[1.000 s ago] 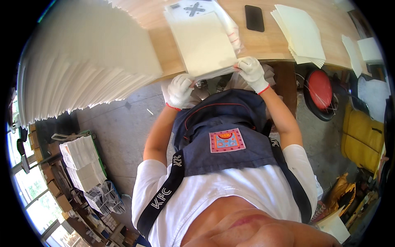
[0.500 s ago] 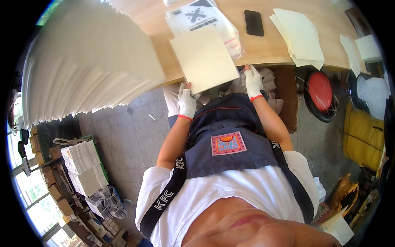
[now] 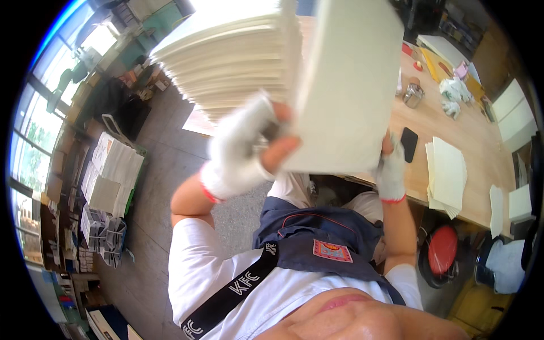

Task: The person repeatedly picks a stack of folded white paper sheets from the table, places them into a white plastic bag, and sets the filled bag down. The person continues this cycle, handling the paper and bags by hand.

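A stack of cream paper [image 3: 348,96] is raised and tilted up in front of me, over the table's near edge. How many sheets it has cannot be told. My left hand [image 3: 246,144], in a white fingerless glove with a red cuff, is closed at its lower left edge, thumb and fingertips bare; motion blurs it. In a matching glove, my right hand [image 3: 392,164] grips the lower right edge, its fingers partly behind the paper. Just beyond the left hand rises a tall pile of cream paper [image 3: 238,56], partly covered by the raised stack.
On the wooden table [image 3: 422,105] lie a dark phone [image 3: 409,144], a fanned set of cream sheets [image 3: 446,175], a metal jar [image 3: 413,93] and white gloves [image 3: 451,107]. A red round stool [image 3: 442,249] stands at right. Bundled printed paper [image 3: 113,170] sits on a cart at left.
The cream paper has gone from lying on the table edge to being held up, with both hands lifted along. My view has swung left, showing more of the tall pile and windows.
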